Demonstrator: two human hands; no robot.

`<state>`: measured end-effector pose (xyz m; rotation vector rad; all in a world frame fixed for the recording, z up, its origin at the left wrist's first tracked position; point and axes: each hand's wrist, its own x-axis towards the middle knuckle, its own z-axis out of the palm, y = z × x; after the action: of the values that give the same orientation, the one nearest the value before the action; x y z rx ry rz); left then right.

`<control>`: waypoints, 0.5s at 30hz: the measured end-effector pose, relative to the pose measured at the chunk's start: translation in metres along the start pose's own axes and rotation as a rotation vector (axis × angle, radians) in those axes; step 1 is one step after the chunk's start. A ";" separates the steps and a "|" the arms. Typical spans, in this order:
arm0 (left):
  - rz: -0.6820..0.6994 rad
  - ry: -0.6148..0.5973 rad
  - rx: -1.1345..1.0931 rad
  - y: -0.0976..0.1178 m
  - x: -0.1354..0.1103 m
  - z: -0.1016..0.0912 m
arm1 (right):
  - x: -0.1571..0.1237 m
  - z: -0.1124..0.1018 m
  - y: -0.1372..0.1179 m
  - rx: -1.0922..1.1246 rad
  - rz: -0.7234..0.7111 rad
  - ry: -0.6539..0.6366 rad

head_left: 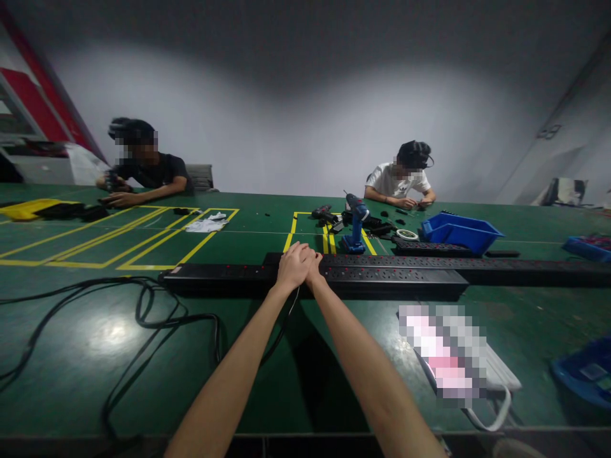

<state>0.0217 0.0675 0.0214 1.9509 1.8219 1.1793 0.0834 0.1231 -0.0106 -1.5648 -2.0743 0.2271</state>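
My left hand (pixel 293 266) and my right hand (pixel 313 267) are clasped together, the left lying over the right. Their fingers look closed on each other, and no object shows in them. Under the hands is a long black power strip (pixel 386 277) with rows of sockets and small red marks, lying crosswise on the green table. A thin pale cord (pixel 294 302) hangs below my wrists; its upper end is hidden. Behind that strip runs a second long black power strip (pixel 515 268), partly covered by the first.
A blue cordless drill (pixel 355 224) stands behind the strips, near a blue bin (pixel 461 232) and a tape roll (pixel 407 235). Black cable (pixel 157 318) loops at left. A phone (pixel 443 356) lies at right with a white strap. Two people (pixel 153 172) sit opposite.
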 end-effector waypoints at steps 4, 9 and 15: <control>0.089 -0.092 -0.030 -0.015 -0.014 -0.009 | 0.004 -0.002 0.000 -0.001 0.050 -0.045; 0.131 -0.113 0.034 -0.027 -0.027 -0.016 | 0.000 -0.017 -0.008 0.042 0.060 -0.075; 0.121 -0.074 0.027 -0.024 -0.032 -0.022 | -0.009 -0.028 -0.012 0.045 0.046 -0.032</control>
<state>-0.0083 0.0357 0.0075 2.1167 1.7142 1.1051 0.0886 0.1061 0.0156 -1.5930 -2.0446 0.3153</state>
